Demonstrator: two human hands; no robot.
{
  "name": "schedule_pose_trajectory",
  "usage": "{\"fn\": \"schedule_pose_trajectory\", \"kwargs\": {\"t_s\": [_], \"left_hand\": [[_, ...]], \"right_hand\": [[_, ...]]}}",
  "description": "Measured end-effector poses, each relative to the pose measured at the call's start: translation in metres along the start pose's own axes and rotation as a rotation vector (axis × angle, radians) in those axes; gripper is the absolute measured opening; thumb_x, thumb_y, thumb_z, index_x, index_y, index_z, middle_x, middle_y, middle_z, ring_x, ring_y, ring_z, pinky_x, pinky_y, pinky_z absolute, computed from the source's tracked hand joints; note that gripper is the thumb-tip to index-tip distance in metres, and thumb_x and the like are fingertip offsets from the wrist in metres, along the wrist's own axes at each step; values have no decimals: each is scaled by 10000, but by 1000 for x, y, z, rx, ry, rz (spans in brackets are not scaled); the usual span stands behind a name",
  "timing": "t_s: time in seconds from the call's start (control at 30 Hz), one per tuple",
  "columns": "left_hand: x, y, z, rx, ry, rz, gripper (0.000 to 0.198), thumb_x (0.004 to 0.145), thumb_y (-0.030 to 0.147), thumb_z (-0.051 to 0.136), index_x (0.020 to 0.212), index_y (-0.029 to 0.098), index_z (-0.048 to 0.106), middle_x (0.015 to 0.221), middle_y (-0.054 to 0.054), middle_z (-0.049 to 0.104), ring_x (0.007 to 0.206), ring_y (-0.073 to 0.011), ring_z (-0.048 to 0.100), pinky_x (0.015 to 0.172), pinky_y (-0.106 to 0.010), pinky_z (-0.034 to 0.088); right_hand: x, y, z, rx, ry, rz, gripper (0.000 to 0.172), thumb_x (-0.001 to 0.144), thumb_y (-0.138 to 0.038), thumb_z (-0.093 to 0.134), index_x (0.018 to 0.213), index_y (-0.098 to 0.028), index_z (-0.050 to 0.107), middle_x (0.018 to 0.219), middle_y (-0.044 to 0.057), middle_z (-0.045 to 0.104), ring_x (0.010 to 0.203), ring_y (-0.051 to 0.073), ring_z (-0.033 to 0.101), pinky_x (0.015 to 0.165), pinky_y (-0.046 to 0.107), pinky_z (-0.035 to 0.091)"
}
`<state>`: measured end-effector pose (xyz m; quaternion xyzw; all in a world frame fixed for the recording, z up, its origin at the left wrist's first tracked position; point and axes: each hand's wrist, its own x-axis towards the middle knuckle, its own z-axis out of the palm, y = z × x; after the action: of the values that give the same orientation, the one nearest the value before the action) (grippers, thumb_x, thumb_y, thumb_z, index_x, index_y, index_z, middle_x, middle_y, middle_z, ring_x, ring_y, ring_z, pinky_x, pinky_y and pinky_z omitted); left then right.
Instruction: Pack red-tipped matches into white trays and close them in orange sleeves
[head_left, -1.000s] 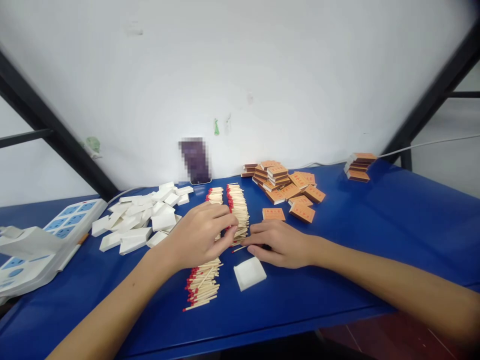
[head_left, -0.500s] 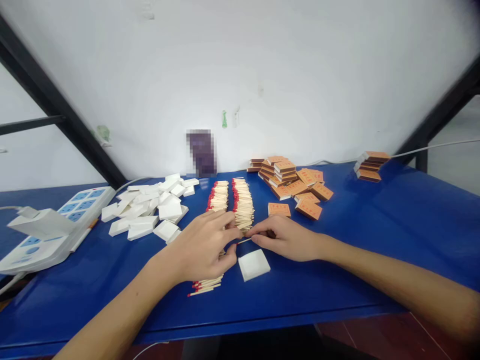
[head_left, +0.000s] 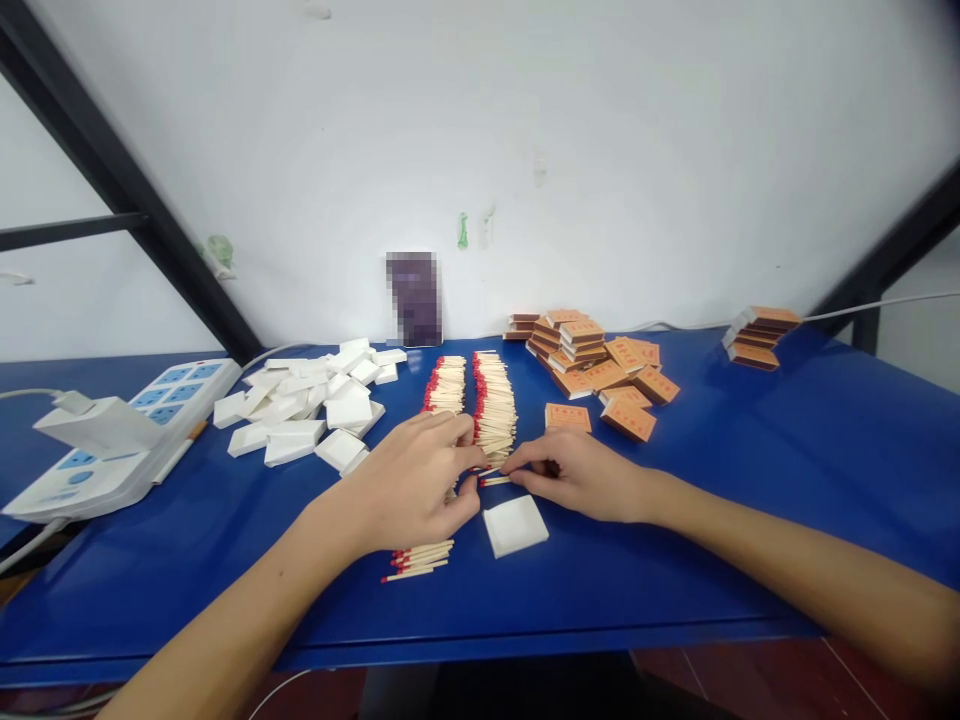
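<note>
Two long rows of red-headed matches lie on the blue table, a left row (head_left: 448, 385) and a right row (head_left: 495, 405). At the near end of the right row, a few matches (head_left: 495, 481) lie between my hands. My right hand (head_left: 576, 477) pinches them at their plain ends. Curled over the left row, my left hand (head_left: 416, 480) has its thumb and index finger closed around the red heads, hiding part of that row. Loose matches (head_left: 420, 558) show below its wrist. A white matchbox tray (head_left: 516, 525) lies just in front of my right hand.
White matchbox trays (head_left: 300, 395) are heaped at left, beside a power strip (head_left: 176, 400) with a plugged-in charger (head_left: 97, 428). Orange matchboxes (head_left: 581, 345) are piled behind my right hand. A small stack of matchboxes (head_left: 757, 338) stands far right. The wall (head_left: 637, 150) rises behind.
More than one match now shows between my hands, where a single one showed before. My hands keep nearly the same place while the whole view has shifted slightly.
</note>
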<state>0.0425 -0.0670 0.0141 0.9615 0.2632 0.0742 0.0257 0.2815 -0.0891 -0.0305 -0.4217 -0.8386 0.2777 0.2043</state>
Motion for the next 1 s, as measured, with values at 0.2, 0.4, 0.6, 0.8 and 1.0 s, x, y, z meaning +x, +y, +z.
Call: {"fn": "schedule_pose_trajectory", "kwargs": {"t_s": [0.2, 0.4, 0.6, 0.8, 1.0], "left_hand": [[1, -1, -1, 0, -44, 32, 251, 868, 180, 460, 824, 191, 707, 858, -40, 511, 827, -188, 531, 807, -364, 428], [1, 0, 1, 17, -40, 38, 255, 837, 183, 489, 897, 207, 736, 861, -38, 504, 818, -193, 517, 796, -370, 423], [2, 3, 4, 14, -29, 37, 249, 847, 202, 493, 900, 205, 737, 867, -44, 515, 845, -205, 520, 831, -382, 431], [1, 4, 5, 29, -40, 29, 248, 865, 227, 493, 869, 197, 740, 861, -51, 529, 849, -215, 521, 824, -387, 437], [2, 6, 4, 12, -54, 16, 253, 876, 227, 499, 899, 200, 750, 866, -59, 535, 867, -223, 524, 832, -384, 448]], "right_hand": [[0, 2, 1, -18, 23, 36, 171, 921, -271, 626, 960, -183, 767, 617, -24, 593, 526, 93, 474, 519, 210, 339], [-1, 0, -3, -27, -19, -24, 218, 967, -296, 562, 967, -177, 744, 755, 21, 690, 612, 122, 549, 566, 234, 372], [-1, 0, -8, -155, 73, -107, 209, 965, -223, 530, 904, -148, 716, 789, 40, 702, 660, 134, 575, 620, 246, 396], [0, 6, -7, -229, 107, -110, 120, 904, -145, 572, 851, -147, 680, 700, 10, 643, 586, 113, 515, 591, 240, 376], [1, 9, -6, -266, 89, -104, 94, 892, -139, 581, 852, -159, 664, 715, 3, 632, 612, 117, 517, 608, 239, 373]]}}
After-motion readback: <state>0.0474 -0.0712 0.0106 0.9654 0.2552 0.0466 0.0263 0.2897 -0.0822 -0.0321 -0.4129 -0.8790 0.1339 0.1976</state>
